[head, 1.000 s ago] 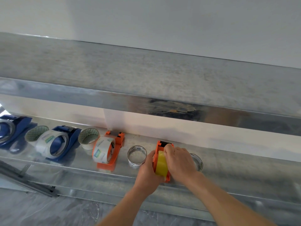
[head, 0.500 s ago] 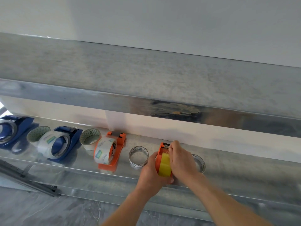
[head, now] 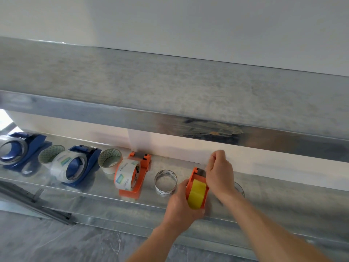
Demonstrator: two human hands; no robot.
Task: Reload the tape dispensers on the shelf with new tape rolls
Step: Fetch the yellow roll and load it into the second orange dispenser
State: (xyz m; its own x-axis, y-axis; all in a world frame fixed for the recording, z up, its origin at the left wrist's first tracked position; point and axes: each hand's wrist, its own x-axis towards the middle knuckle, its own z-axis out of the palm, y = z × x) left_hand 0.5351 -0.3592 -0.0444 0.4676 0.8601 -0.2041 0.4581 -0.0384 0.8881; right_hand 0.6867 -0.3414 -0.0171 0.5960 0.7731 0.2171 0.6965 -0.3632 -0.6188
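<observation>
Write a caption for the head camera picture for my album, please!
Left hand steadies an orange dispenser holding yellow tape while the right hand pinches above its far end.

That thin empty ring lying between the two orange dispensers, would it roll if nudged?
Probably not: the thin grey ring lies flat on its rim, so it would likely slide on the smooth metal shelf. Its thin hollow wall suggests it is light and may squash if squeezed.

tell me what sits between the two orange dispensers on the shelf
A thin, nearly empty tape ring, seen in the head view, close to the left hand.
</observation>
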